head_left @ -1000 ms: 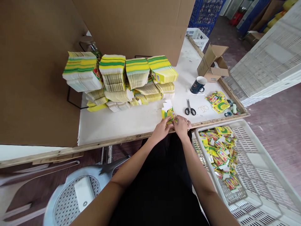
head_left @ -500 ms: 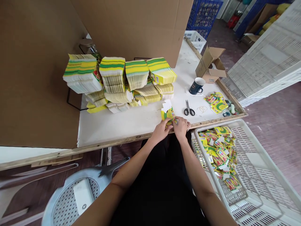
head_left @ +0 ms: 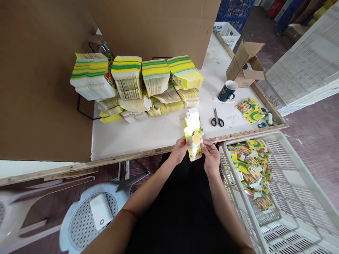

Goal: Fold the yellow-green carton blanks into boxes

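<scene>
Carton [head_left: 195, 144] left of scissors [head_left: 216, 118] apparently being shaped | gripped by left hand [head_left: 180, 150], edge-pinched by right hand [head_left: 212, 158] | steadying likely needed next

Worktable and surroundings, as seen from the near edge.
On the worktable [head_left: 137, 135], stacked cartons [head_left: 156, 77] are ranged left of centre, backed by a cardboard sheet [head_left: 156, 28]; a jar [head_left: 99, 44] appears to be set behind the leftmost stack, though partly hidden. At the near edge, a carton [head_left: 194, 143] is held between left hand [head_left: 180, 151] and right hand [head_left: 212, 157]. To its right, scissors [head_left: 217, 120] are laid, then rubber bands [head_left: 233, 119], then a small pile of cartons [head_left: 250, 110]. Beyond the scissors a mug [head_left: 227, 91] is placed, with an open box [head_left: 245, 68] behind, rightward. Below the table's right end, loose cartons [head_left: 251, 169] are contained in a crate [head_left: 288, 173]. Below left, a case [head_left: 100, 211] is rested on a seat [head_left: 82, 227].
</scene>
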`<state>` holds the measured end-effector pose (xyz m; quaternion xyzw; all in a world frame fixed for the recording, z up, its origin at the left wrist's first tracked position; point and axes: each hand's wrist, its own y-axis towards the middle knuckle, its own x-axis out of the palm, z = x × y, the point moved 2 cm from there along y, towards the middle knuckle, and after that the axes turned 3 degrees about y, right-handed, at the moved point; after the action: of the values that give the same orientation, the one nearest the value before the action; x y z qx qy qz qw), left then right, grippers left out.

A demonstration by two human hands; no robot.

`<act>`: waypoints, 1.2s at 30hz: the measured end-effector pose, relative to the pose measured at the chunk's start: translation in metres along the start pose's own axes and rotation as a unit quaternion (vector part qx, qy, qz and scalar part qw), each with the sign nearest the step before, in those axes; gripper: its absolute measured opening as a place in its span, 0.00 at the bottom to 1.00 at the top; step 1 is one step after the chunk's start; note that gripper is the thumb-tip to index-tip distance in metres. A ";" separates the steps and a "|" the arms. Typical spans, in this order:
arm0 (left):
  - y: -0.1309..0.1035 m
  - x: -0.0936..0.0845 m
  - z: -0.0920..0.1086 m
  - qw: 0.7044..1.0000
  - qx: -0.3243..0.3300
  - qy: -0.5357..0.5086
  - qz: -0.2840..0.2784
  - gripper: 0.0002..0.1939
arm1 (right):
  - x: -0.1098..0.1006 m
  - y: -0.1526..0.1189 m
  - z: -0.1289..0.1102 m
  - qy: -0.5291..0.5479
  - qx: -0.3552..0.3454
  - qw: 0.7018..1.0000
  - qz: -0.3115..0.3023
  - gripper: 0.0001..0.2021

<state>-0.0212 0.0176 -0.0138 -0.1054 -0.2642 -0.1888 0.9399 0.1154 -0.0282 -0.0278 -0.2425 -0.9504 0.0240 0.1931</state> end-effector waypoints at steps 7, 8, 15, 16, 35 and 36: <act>-0.015 0.014 -0.004 0.987 -0.052 -0.081 -0.128 0.31 | -0.015 -0.019 0.002 0.030 0.075 0.997 0.000 0.19; -0.016 0.014 -0.005 0.989 -0.044 -0.067 -0.126 0.30 | -0.016 -0.020 0.002 0.031 0.078 0.996 0.003 0.19; -0.018 0.017 -0.004 0.996 -0.019 -0.023 -0.085 0.30 | -0.014 -0.031 -0.006 -0.017 0.031 0.999 0.014 0.18; -0.018 0.018 -0.004 0.997 -0.022 -0.028 -0.075 0.29 | -0.014 -0.032 -0.008 -0.034 0.023 0.999 0.007 0.17; -0.034 0.018 -0.004 0.987 0.056 0.128 0.075 0.33 | -0.018 -0.037 -0.025 -0.288 -0.103 0.951 -0.035 0.12; -0.035 0.019 -0.001 0.986 0.062 0.140 0.061 0.32 | -0.018 -0.037 -0.028 -0.295 -0.117 0.947 -0.052 0.13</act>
<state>-0.0199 -0.0207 -0.0010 -0.0352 -0.1347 -0.1273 0.9820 0.1239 -0.0703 -0.0027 -0.1953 -0.9725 -0.0272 -0.1244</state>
